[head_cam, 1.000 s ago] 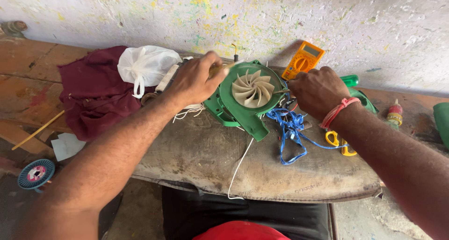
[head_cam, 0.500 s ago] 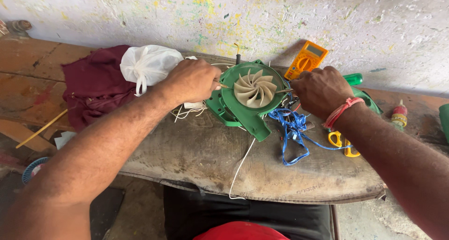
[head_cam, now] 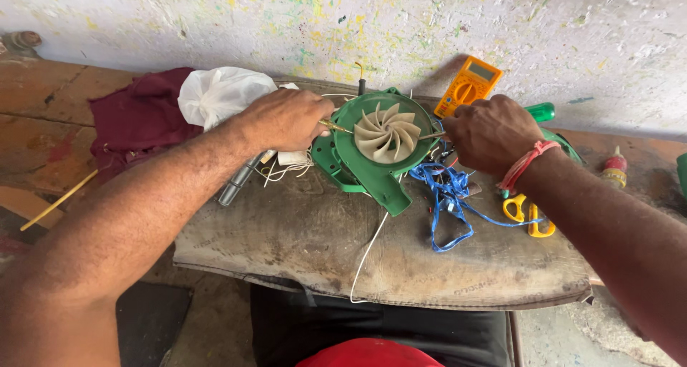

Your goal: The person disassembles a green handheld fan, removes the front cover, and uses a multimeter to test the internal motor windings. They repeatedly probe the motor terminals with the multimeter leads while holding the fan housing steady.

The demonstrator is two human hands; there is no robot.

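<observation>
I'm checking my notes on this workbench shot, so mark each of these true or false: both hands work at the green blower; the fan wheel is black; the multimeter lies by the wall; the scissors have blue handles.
1. Both hands, left hand and right hand, are at the green plastic blower housing, each with a thin tool. True.
2. The fan wheel is black. False: the cream plastic fan wheel is pale.
3. The orange multimeter lies by the paint-flecked wall. True.
4. The scissors have blue handles. False: the scissors have yellow handles; the tangled cord is blue.
</observation>
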